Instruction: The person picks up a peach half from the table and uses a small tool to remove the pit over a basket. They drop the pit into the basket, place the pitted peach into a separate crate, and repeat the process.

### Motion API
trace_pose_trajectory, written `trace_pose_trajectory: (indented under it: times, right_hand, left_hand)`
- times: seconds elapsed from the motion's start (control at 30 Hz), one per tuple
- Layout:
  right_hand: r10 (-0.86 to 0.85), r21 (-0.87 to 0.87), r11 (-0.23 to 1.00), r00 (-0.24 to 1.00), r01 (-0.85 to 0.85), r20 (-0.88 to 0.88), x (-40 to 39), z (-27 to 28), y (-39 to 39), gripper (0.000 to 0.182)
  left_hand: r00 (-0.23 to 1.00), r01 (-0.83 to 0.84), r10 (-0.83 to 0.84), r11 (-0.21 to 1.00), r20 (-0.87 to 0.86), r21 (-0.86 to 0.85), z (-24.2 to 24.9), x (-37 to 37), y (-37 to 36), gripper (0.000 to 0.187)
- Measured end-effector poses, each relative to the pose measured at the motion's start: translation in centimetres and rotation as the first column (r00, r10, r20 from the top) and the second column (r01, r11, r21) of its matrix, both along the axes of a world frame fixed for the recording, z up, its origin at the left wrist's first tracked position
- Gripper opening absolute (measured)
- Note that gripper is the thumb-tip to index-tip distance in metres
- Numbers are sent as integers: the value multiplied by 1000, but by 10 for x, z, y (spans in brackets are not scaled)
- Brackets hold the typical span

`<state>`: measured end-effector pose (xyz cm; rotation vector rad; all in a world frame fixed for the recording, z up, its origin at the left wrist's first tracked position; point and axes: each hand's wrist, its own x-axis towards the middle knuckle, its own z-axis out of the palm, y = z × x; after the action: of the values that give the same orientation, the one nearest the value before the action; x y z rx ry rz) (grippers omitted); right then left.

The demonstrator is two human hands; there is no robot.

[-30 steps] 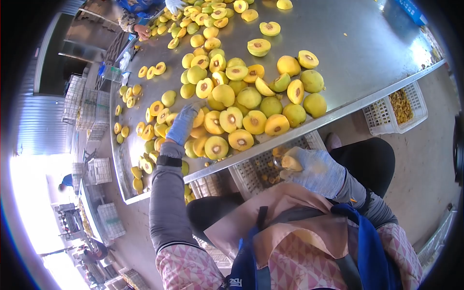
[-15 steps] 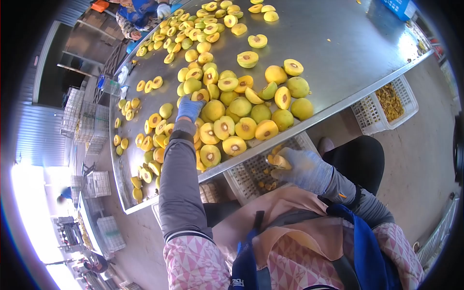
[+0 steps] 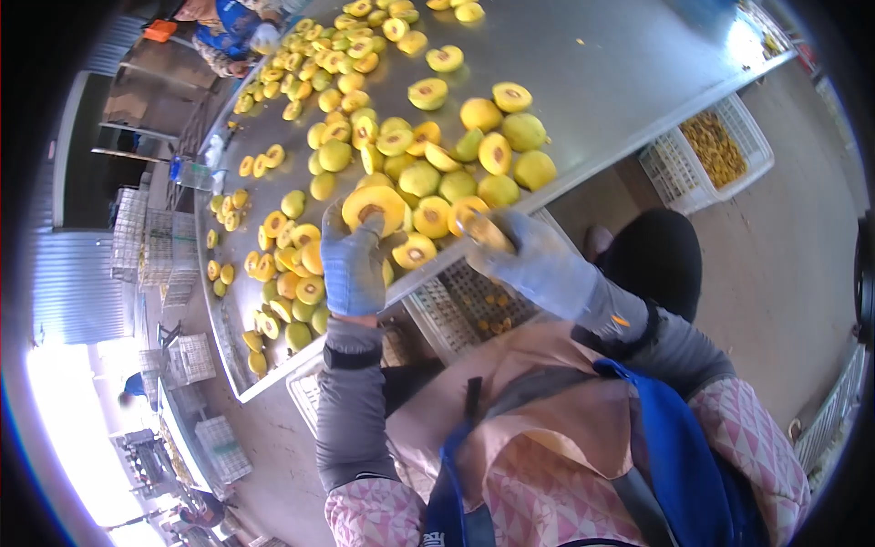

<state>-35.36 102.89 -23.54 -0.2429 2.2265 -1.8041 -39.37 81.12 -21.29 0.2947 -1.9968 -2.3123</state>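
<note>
My left hand [image 3: 352,263], in a blue-grey glove, holds a yellow fruit half [image 3: 374,206] with its brown pit facing up, lifted near the table's front edge. My right hand [image 3: 531,260], gloved too, is closed on a small tool with yellow pulp at its tip [image 3: 483,232], just right of that fruit. A heap of halved and whole yellow fruit [image 3: 437,164] lies on the steel table [image 3: 583,64] beyond both hands.
A white slotted crate [image 3: 456,314] with a few scraps sits under the table edge before my knees. Another white crate [image 3: 706,150] holding pits stands on the floor at right. A person in blue [image 3: 223,27] works at the table's far end. Stacked crates line the left.
My left hand reached into the heap, took a fruit half and drew it back toward me. My right hand rose from over the crate to beside that fruit.
</note>
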Motion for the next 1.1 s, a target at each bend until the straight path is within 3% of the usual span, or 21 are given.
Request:
trace_pose_trajectory:
  times: [0.07, 0.13, 0.2, 0.27, 0.33, 0.37, 0.4, 0.47, 0.53, 0.57, 0.6, 0.67, 0.7, 0.8, 0.9, 0.97, 1.1]
  right_hand:
    - [-99, -263, 963, 983, 56, -152, 0, -12, -11, 40]
    - [-73, -218, 976, 981, 32, -180, 0, -23, -17, 41]
    - [-32, -174, 985, 978, -5, -207, 7, -34, -19, 41]
    - [63, -9, 998, 951, -69, -302, 10, -43, -22, 40]
    - [114, -89, 984, 924, -156, -366, 21, -46, -24, 42]
    - [163, 0, 986, 952, -168, -257, 27, -35, -26, 42]
    - [199, 88, 978, 969, -187, -144, 31, -26, -27, 42]
    - [172, 78, 984, 975, -162, -142, 38, -23, -25, 42]
    - [-1, -195, 981, 992, -23, -126, 34, -26, -18, 43]
    - [203, -260, 957, 940, -131, 275, 32, -4, -6, 42]
    - [206, -261, 956, 938, -133, 278, 33, -2, -6, 42]
    - [247, 72, 966, 969, -248, 33, 37, -1, -6, 32]
    - [258, 80, 966, 942, -246, -215, 40, -24, -12, 30]
    - [191, 145, 978, 932, -153, -308, 54, -28, -15, 34]
    - [215, 154, 972, 934, -177, -284, 56, -23, -19, 38]
    - [226, 159, 969, 935, -188, -275, 56, -22, -22, 40]
    - [205, 217, 966, 921, -138, -331, 59, -28, -31, 40]
  left_hand:
    - [996, 69, -72, 996, 53, 53, -5, 31, 14, 35]
    - [989, 103, -107, 993, 98, 51, -23, 54, 23, 37]
    - [992, 97, -88, 990, 92, -100, -35, 75, 32, 42]
    - [991, 104, -104, 995, 81, -2, -30, 87, 35, 46]
    - [947, 23, -163, 894, 276, 448, -27, 94, 28, 52]
    - [907, -51, -152, 886, 392, 462, -34, 94, 24, 59]
    - [906, -59, -146, 886, 398, 460, -38, 98, 24, 59]
    - [914, -208, 36, 896, 404, 392, -32, 104, 34, 57]
    - [943, -233, 101, 881, 317, 413, -47, 106, 26, 57]
    - [969, -144, 33, 883, 247, 448, -50, 108, 19, 57]
    - [984, -55, -33, 877, 175, 477, -52, 111, 15, 56]
    - [988, -91, 28, 898, 150, 431, -52, 113, 21, 56]
    - [992, -89, 37, 886, 122, 455, -53, 113, 19, 53]
    - [997, -64, 35, 893, 73, 445, -55, 118, 18, 52]
    - [1000, -8, 2, 924, 16, 382, -51, 117, 23, 53]
    - [991, -115, 130, 923, -17, 368, -50, 114, 32, 52]
    - [976, -200, 219, 920, -19, 338, -51, 113, 43, 49]
